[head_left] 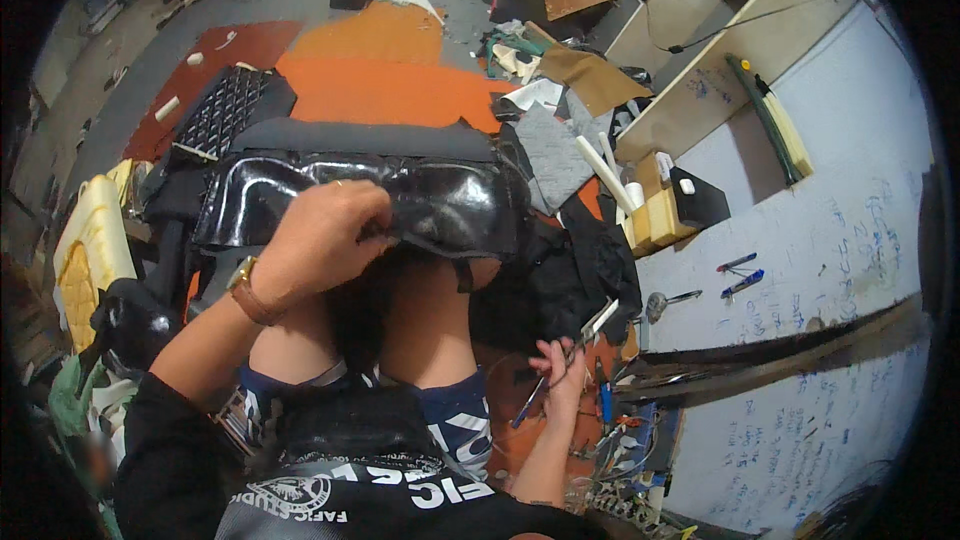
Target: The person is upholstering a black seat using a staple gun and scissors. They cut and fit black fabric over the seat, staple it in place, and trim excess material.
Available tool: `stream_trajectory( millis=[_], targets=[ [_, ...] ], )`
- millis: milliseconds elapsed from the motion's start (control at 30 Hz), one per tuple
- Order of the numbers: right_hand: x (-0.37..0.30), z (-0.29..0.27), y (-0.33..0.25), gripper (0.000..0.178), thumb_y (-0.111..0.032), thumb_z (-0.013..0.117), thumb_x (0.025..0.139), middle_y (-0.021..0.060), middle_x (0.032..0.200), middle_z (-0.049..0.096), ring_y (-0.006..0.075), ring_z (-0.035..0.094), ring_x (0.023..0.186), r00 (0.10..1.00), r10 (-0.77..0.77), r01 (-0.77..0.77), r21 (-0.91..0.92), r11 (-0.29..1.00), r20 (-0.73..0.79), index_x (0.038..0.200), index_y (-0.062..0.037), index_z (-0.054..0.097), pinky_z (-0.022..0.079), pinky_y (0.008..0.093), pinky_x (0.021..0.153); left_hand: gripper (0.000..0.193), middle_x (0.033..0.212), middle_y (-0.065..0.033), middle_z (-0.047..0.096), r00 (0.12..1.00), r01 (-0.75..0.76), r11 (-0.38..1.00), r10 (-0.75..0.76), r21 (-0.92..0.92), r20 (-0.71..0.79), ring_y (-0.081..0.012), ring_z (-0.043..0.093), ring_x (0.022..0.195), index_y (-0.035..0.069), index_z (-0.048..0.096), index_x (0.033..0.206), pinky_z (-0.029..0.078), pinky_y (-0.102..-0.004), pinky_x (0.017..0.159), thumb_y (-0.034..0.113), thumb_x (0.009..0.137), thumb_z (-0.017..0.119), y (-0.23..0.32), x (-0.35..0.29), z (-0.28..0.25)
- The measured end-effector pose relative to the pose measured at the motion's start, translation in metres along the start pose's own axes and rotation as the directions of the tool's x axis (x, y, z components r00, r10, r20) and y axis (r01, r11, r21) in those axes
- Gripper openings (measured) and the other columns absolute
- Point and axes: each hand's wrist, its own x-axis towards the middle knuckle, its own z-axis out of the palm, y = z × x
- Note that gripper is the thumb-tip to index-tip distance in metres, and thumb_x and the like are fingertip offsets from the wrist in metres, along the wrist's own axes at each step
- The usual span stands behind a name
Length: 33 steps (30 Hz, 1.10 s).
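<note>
Across my bare knees lies a glossy black padded cover (450, 202), its far side bordered by a dull dark-grey strip (370, 138). My left hand (340, 225), with a watch (241, 285) on its wrist, is closed at the cover's near edge; the fingertips pinch there, and anything finer between them is hidden. Lower right, away from the cover, my right hand (562, 372) is closed round what looks like a pair of scissors (600, 320), pale blades pointing up and right. A slim blue-ended stick, like a pen (528, 405), juts from the same hand.
Orange sheet material (385, 90) spreads beyond the cover, with a quilted black piece (232, 105) at left. Fabric scraps (555, 155) lie to the right. Blue pens (742, 283) rest on the marked white board (780, 240) beside an open shelf (690, 90).
</note>
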Motion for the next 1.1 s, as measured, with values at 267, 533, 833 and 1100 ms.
stream_trajectory(
  millis=[267, 533, 833, 1100],
  targets=[
    [-0.011, 0.162, -0.131, 0.048, -0.035, 0.078, 0.098, 0.0029, 0.097, 0.061, 0.0144, 0.07, 0.076, 0.963, -0.125, 0.093, 0.143, 0.985, 0.238, 0.124, -0.0044, 0.051, 0.049, 0.0229, 0.066, 0.028, 0.103, -0.0109, 0.067, 0.998, -0.011, 0.998, 0.007, 0.059, 0.07, -0.0343, 0.063, 0.104, 0.007, 0.072, 0.099, 0.054, -0.0458, 0.088, 0.025, 0.081, 0.085, 0.005, -0.018, 0.011],
    [0.005, 0.187, -0.121, 0.047, -0.024, 0.086, 0.091, -0.0005, 0.092, 0.061, 0.008, 0.057, 0.079, 0.962, -0.194, 0.188, 0.051, 0.981, 0.193, 0.12, -0.0015, 0.056, 0.047, 0.0215, 0.069, 0.112, 0.174, -0.0155, 0.018, 0.971, -0.013, 0.911, -0.086, 0.413, 0.221, -0.046, 0.011, 0.16, 0.017, 0.034, 0.163, 0.02, -0.0704, 0.123, 0.034, 0.07, 0.093, -0.031, -0.043, 0.023],
    [0.002, 0.177, -0.176, 0.038, -0.01, 0.077, 0.093, 0.0037, 0.096, 0.062, 0.0113, 0.064, 0.075, 0.949, -0.198, 0.154, 0.188, 0.97, 0.246, 0.123, -0.0006, 0.055, 0.055, 0.0257, 0.059, 0.077, 0.166, -0.013, 0.039, 0.97, -0.241, 0.909, 0.235, 0.341, 0.059, -0.0383, 0.028, 0.157, 0.012, 0.047, 0.155, 0.02, -0.0729, 0.121, 0.023, 0.085, 0.077, 0.018, 0.021, 0.083],
    [0.003, 0.171, -0.162, 0.045, -0.015, 0.078, 0.092, 0.0045, 0.092, 0.063, 0.0118, 0.063, 0.069, 0.96, -0.137, 0.135, 0.026, 0.99, 0.244, 0.126, 0.0007, 0.053, 0.052, 0.026, 0.055, 0.067, 0.163, -0.0101, 0.046, 0.959, -0.164, 0.976, 0.123, 0.144, 0.255, -0.0314, 0.038, 0.153, 0.011, 0.053, 0.15, 0.031, -0.0606, 0.123, -0.003, 0.085, 0.06, 0.004, 0.007, 0.08]
  ],
)
